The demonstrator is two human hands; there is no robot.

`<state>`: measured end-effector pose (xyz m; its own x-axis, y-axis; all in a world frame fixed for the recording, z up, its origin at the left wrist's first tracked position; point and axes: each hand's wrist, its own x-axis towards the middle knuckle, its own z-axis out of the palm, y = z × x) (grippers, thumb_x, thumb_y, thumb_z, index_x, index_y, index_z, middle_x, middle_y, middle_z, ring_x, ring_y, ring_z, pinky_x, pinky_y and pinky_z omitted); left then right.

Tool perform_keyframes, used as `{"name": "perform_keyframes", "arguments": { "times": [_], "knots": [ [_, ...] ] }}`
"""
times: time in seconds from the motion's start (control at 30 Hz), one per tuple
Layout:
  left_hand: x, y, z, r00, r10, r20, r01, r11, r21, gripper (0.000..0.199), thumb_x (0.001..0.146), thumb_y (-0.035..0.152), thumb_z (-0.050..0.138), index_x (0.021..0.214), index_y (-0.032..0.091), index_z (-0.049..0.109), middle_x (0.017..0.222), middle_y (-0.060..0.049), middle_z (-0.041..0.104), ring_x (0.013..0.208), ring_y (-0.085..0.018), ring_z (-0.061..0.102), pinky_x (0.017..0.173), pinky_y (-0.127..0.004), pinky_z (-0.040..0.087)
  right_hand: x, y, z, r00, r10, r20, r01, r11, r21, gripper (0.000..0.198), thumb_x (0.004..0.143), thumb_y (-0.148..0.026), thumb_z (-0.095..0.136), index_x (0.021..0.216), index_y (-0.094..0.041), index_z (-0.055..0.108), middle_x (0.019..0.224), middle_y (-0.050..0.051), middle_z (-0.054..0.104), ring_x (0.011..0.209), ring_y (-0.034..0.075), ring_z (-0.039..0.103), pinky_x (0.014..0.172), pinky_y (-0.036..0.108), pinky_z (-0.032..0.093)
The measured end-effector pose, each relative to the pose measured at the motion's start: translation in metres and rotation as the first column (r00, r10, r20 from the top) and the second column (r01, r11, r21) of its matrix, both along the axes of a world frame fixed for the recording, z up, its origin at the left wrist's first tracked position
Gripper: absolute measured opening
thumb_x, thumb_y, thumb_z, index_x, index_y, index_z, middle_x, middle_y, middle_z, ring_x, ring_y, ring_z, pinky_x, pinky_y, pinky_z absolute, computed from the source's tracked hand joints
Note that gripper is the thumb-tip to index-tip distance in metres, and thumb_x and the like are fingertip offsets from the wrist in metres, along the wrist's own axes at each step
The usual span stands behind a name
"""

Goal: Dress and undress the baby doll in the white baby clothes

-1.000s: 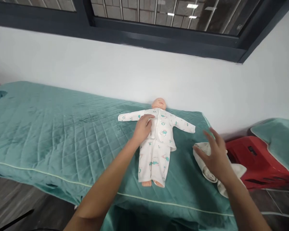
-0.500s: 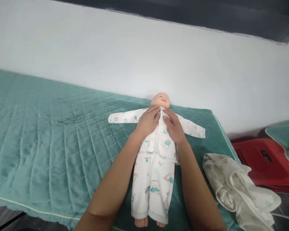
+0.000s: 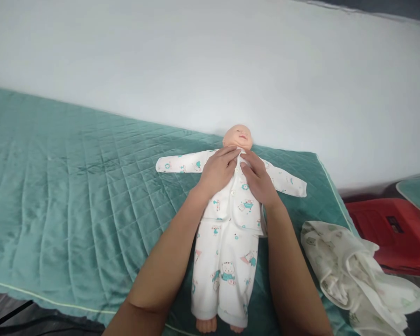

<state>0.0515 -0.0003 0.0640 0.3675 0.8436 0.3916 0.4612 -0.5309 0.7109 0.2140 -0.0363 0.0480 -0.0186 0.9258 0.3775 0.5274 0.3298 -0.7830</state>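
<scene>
A baby doll [image 3: 238,136] lies on its back in a white pajama top [image 3: 247,210] and matching pants [image 3: 227,261], both printed with small animals and teal figures. Its sleeves stretch out to both sides and its bare feet poke out at the hems. My left hand [image 3: 220,170] is on the upper chest, fingertips reaching the collar and its thumb hidden. Opposite it, my right hand [image 3: 259,177] has bent fingers at the collar's other edge, with the thumb lower beside the front opening. Both appear to grip the top's fabric at the neck. One button [image 3: 233,192] shows below them.
A green quilted cover [image 3: 91,200] spreads under the doll, up against a white wall [image 3: 182,60]. Crumpled white printed cloth [image 3: 350,266] hangs at the right edge. Beyond that edge stands a red plastic stool or chair [image 3: 392,228] with green fabric [image 3: 418,191] behind.
The view has tipped down slightly, so more of the floor at lower left shows and the dark band above is mostly gone. Both hands stay at the pajama top's collar.
</scene>
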Motion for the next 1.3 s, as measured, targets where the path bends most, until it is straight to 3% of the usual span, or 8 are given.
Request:
{"name": "perform_keyframes", "arguments": {
  "times": [0.2,0.37,0.57,0.7,0.83,0.93,1.03,1.3],
  "knots": [
    [-0.001,-0.001,0.002,1.0,-0.02,-0.013,0.02,1.0,0.01,0.043,0.098,0.017,0.04,0.131,0.023,0.067,0.147,-0.004,0.059,0.137,-0.021,0.053,0.119,-0.039,0.04,0.005,-0.002,0.0,0.995,0.064,0.076,-0.061,0.998,-0.035,0.051,0.099,-0.061,0.044,0.136,-0.028,0.054,0.159,0.008,0.042,0.153,0.025,0.029,0.128,0.051,0.018],
    [-0.001,-0.002,0.002,0.999,-0.041,-0.022,0.042,0.997,0.058,0.041,0.097,0.015,0.039,0.125,0.021,0.07,0.142,-0.004,0.064,0.14,-0.021,0.051,0.121,-0.042,0.039,0.003,-0.006,-0.003,0.998,0.015,-0.059,-0.02,0.996,-0.087,0.051,0.095,-0.064,0.05,0.13,-0.027,0.043,0.156,0.011,0.042,0.143,0.025,0.041,0.12,0.05,0.033],
    [-0.002,-0.001,0.003,0.992,-0.12,-0.028,0.121,0.99,0.065,0.045,0.099,0.014,0.035,0.127,0.027,0.068,0.137,0.001,0.067,0.144,-0.022,0.047,0.119,-0.045,0.039,-0.002,-0.005,-0.007,0.977,0.031,-0.211,-0.043,0.998,-0.05,0.04,0.091,-0.06,0.058,0.109,-0.028,0.04,0.153,0.009,0.043,0.137,0.022,0.046,0.113,0.043,0.041],
    [-0.002,-0.001,0.002,0.991,-0.094,0.09,0.09,0.994,0.057,0.037,0.096,0.014,0.043,0.119,0.025,0.07,0.132,-0.001,0.07,0.132,-0.021,0.057,0.115,-0.041,0.044,-0.003,-0.009,-0.004,0.972,-0.006,-0.233,0.002,1.0,-0.019,0.036,0.088,-0.053,0.063,0.107,-0.028,0.046,0.15,0.009,0.048,0.137,0.023,0.048,0.112,0.044,0.043],
    [-0.005,-0.01,-0.002,0.98,-0.006,0.199,0.003,1.0,0.015,0.02,0.092,0.016,0.053,0.102,0.021,0.07,0.117,-0.004,0.074,0.115,-0.021,0.065,0.107,-0.04,0.049,-0.006,-0.022,-0.002,0.989,0.004,-0.148,0.016,0.991,0.133,0.019,0.091,-0.043,0.062,0.102,-0.027,0.06,0.14,0.007,0.059,0.138,0.024,0.049,0.119,0.047,0.035],
    [-0.012,-0.022,-0.007,0.978,-0.039,0.206,0.031,0.999,0.039,0.019,0.092,0.015,0.053,0.098,0.021,0.07,0.126,-0.005,0.072,0.125,-0.021,0.061,0.114,-0.041,0.045,-0.006,-0.038,-0.005,0.994,0.018,-0.111,0.004,0.981,0.194,0.02,0.095,-0.039,0.059,0.108,-0.027,0.068,0.139,0.007,0.061,0.137,0.023,0.051,0.119,0.047,0.036],
    [-0.018,-0.033,-0.012,0.98,-0.059,0.189,0.047,0.997,0.066,0.021,0.094,0.018,0.053,0.105,0.022,0.071,0.136,-0.005,0.067,0.135,-0.02,0.054,0.12,-0.043,0.039,-0.006,-0.053,-0.01,0.997,0.022,-0.076,-0.008,0.983,0.184,0.028,0.097,-0.039,0.056,0.12,-0.031,0.069,0.148,0.004,0.055,0.142,0.023,0.046,0.121,0.049,0.035],
    [-0.018,-0.034,-0.013,0.99,-0.046,0.137,0.03,0.993,0.117,0.022,0.097,0.024,0.053,0.108,0.023,0.072,0.134,-0.005,0.068,0.132,-0.02,0.055,0.119,-0.044,0.04,-0.008,-0.059,-0.009,1.0,-0.019,-0.007,0.02,0.984,0.176,0.031,0.099,-0.041,0.053,0.124,-0.033,0.07,0.149,0.003,0.054,0.141,0.024,0.046,0.121,0.052,0.034]
  ]
}}
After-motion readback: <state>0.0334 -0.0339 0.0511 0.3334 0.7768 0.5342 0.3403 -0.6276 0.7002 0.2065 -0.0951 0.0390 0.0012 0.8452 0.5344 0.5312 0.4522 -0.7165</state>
